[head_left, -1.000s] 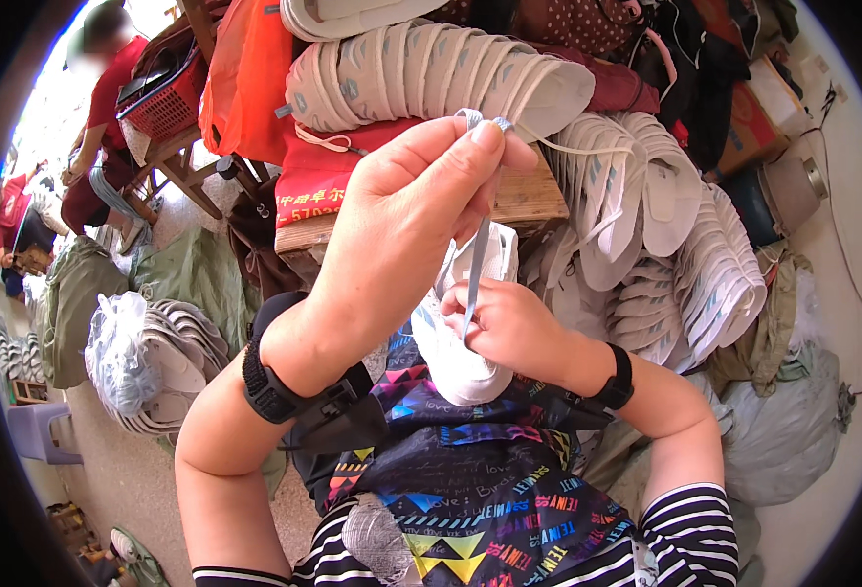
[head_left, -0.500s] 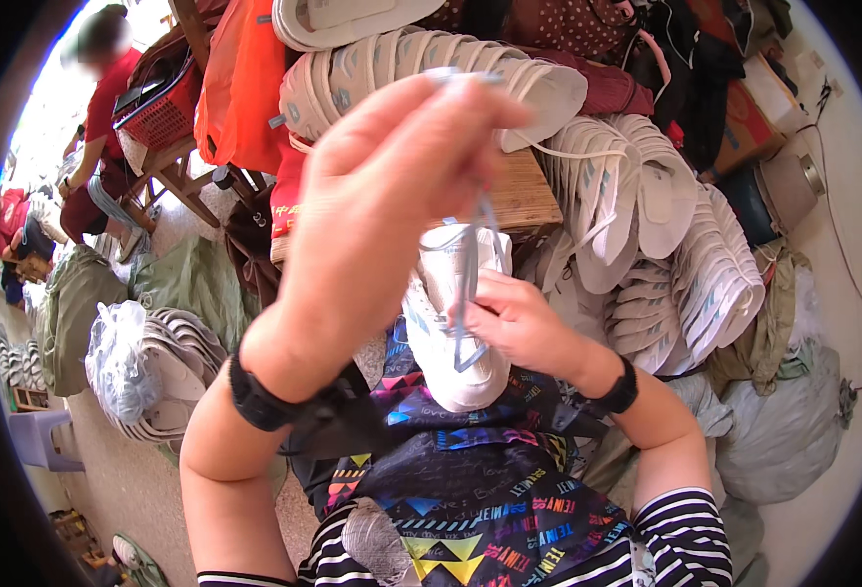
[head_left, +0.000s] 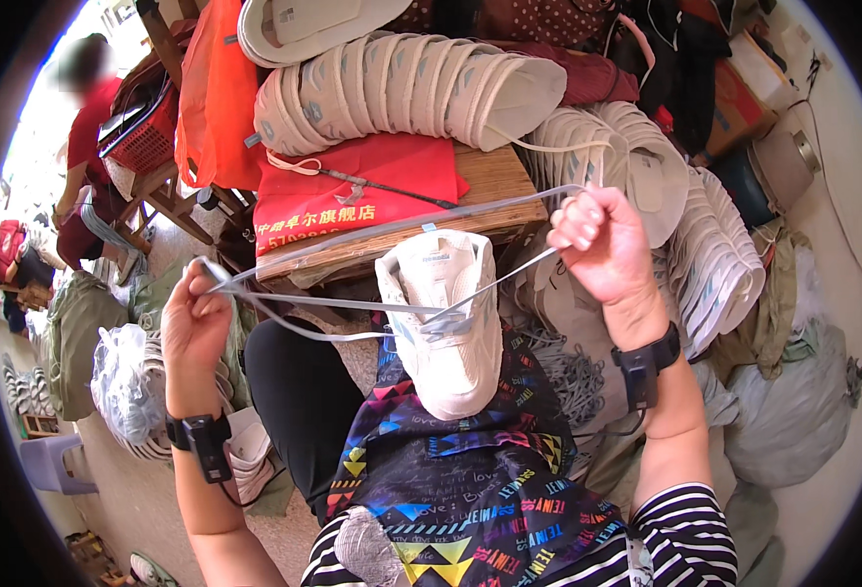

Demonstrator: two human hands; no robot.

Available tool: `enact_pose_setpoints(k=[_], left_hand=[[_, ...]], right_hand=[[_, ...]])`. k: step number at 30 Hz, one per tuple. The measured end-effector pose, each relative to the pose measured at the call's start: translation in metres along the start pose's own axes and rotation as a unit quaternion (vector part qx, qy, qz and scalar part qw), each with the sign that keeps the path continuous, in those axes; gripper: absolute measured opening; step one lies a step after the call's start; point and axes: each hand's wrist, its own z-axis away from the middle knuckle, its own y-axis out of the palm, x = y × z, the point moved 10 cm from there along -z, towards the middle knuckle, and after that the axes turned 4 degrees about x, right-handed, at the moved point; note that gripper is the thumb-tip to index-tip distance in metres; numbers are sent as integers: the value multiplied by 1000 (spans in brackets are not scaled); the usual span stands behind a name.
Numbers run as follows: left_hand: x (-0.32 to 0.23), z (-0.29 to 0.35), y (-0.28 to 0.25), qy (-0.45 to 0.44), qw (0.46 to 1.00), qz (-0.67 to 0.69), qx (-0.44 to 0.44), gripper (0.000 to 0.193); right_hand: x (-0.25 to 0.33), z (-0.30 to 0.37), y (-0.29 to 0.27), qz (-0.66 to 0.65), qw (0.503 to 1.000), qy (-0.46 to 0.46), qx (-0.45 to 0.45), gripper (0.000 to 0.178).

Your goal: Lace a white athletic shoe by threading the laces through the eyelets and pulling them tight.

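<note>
While I follow from afar, a white shoe [head_left: 455, 367] sits on the patterned apron [head_left: 460, 465], toe toward the body, heel end by the near edge of the surface [head_left: 499, 176]; whether the two touch, I cannot tell. Strands of a pale grey lace [head_left: 353, 305] stretch from the shoe to both sides, spread wide, I judge, to keep them taut and apart, the seated position apparently propping the shoe so neither hand need steady it. My left hand [head_left: 194, 318] pinches its strands outside the near left corner, fingers bent. My right hand [head_left: 607, 245], grip closed on the lace, fingers folded toward the palm, is past the near right corner. Both forearms rise, elbows bent. Off-white shoe uppers [head_left: 392, 93] lie stacked across the far side, behind a red bag [head_left: 392, 161].
</note>
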Motion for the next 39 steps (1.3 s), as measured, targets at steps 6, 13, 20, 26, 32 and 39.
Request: enact_pose_setpoints(k=[6, 13, 20, 26, 32, 39], left_hand=[[-30, 34, -33, 77, 981, -40, -173, 14], [-165, 16, -86, 127, 988, -75, -36, 13], [-292, 58, -31, 219, 972, -21, 89, 24], [-217, 59, 33, 350, 440, -815, -141, 21], [-4, 13, 30, 93, 744, -661, -42, 19], [124, 57, 145, 250, 609, -727, 195, 23]], right_hand=[[45, 22, -58, 51, 985, -53, -154, 31], [192, 86, -140, 17, 964, -102, -243, 12], [354, 235, -189, 160, 822, -317, -445, 17], [266, 204, -179, 431, 737, -199, -481, 26], [11, 89, -78, 479, 845, 77, -222, 20], [-83, 55, -22, 507, 848, 100, -117, 17]])
